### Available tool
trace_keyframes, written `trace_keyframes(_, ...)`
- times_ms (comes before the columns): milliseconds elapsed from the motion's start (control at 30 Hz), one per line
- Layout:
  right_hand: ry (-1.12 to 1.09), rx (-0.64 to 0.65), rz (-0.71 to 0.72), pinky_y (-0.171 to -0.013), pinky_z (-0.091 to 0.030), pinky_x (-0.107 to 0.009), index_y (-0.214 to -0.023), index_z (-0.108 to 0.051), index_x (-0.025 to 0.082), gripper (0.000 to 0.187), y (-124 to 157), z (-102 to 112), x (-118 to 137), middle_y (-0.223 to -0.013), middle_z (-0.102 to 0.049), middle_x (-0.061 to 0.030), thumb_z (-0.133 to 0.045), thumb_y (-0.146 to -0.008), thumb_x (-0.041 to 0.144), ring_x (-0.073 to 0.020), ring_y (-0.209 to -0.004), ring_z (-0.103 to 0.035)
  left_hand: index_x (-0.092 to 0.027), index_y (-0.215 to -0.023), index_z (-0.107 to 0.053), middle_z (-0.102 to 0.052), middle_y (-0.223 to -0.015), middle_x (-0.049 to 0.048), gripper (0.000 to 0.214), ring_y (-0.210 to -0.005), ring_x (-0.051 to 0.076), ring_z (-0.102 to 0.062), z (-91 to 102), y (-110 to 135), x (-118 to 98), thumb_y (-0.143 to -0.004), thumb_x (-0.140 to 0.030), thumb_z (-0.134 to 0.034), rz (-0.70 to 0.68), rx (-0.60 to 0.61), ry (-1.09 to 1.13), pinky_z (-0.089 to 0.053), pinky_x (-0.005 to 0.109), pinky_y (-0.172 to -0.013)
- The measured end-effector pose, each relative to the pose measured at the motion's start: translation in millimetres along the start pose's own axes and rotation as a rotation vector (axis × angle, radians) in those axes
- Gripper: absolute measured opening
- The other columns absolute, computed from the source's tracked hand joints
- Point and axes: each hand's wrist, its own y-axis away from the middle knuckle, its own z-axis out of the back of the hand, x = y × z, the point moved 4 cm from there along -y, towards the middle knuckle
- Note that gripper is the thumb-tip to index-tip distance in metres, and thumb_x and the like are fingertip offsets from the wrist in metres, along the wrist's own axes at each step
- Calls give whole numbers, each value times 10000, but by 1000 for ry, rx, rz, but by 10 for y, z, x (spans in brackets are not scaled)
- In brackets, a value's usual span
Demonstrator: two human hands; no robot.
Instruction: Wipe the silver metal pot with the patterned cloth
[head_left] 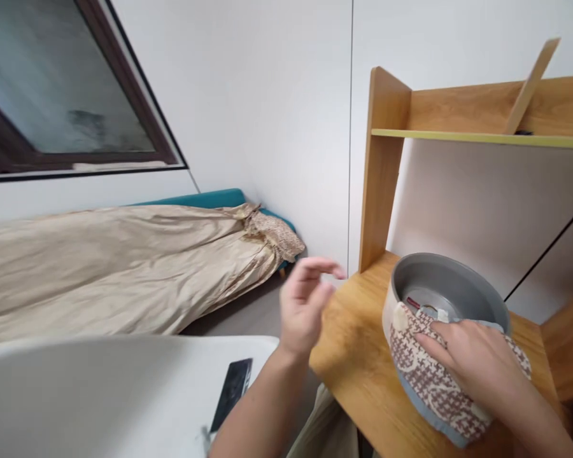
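A grey metal pot (439, 286) stands tilted on the wooden desk (358, 343) at the right. A patterned cloth with a blue edge (430, 381) is draped over the pot's near rim. My right hand (472, 362) presses this cloth against the pot's side, fingers laid over it. My left hand (308, 305) hovers in the air just left of the desk's edge, fingers loosely curled and slightly blurred, holding nothing.
A wooden shelf unit (458, 114) rises from the back of the desk against the white wall. A bed with a beige cover (114, 267) lies at the left under a window (62, 89). A dark phone (232, 388) rests on a white surface (100, 394) near me.
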Motion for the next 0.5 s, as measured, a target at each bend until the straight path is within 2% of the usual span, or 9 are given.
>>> trace_keyframes(33,-9,-9,-3,-585,-223,-344,-820,-691,265,507,2,-9,-15,-761,-725,-82,-333,-1066,527,-307,-748,-703,-206,-1143,-631,-698,-1021,76,502,-967,223,-678,280,89,249,-919,-648,-550,76,-186,-96,-548,425,-954)
trace_keyframes(100,-24,-22,-5,-578,-218,-342,-783,-665,265,502,0,-24,-37,-729,-707,-74,-343,-1059,533,-298,-735,-698,-186,-1258,-571,-660,-1138,94,459,-1051,221,-649,786,330,739,-1007,-552,-453,213,-389,-264,-530,460,-991)
trace_keyframes(167,-24,-31,0,-570,-216,-338,-763,-643,261,498,-8,-31,-46,-703,-689,-67,-343,-1058,528,-283,-715,-692,-165,-1298,-572,-631,-1245,111,434,-1108,242,-630,1256,657,1158,-1001,-480,-540,383,-517,-442,-535,490,-976)
trace_keyframes(200,-21,-33,-1,-568,-217,-335,-761,-636,260,498,-12,-31,-48,-699,-683,-65,-343,-1057,533,-277,-709,-688,-168,-1305,-586,-624,-1284,113,432,-1126,250,-627,1470,847,1330,-982,-456,-594,483,-542,-533,-542,495,-969)
trace_keyframes(300,-8,-31,-8,-568,-225,-329,-769,-632,262,500,-15,-27,-56,-711,-679,-62,-339,-1055,550,-272,-719,-685,-176,-1330,-592,-594,-1366,121,434,-1197,272,-605,2020,1444,1692,-963,-401,-643,770,-538,-794,-537,518,-998)
trace_keyframes(367,-5,-19,-15,-573,-234,-330,-779,-636,266,502,-10,-33,-69,-715,-678,-59,-336,-1054,560,-276,-730,-684,-184,-1355,-582,-576,-1404,124,455,-1232,284,-592,2282,1764,1873,-960,-400,-649,903,-469,-924,-528,530,-1016)
trace_keyframes(433,-11,-12,-19,-579,-244,-334,-774,-633,269,511,-5,-45,-86,-715,-677,-55,-329,-1051,574,-279,-734,-679,-183,-1358,-583,-569,-1421,128,464,-1265,296,-576,2449,1976,2062,-954,-399,-657,992,-370,-1023,-509,551,-1044)
trace_keyframes(500,-19,-13,-20,-584,-250,-340,-778,-634,275,514,-6,-59,-102,-725,-680,-52,-320,-1050,577,-281,-736,-674,-178,-1344,-594,-586,-1401,125,451,-1248,287,-589,2526,2080,2270,-958,-403,-654,1031,-257,-1088,-521,540,-1033)
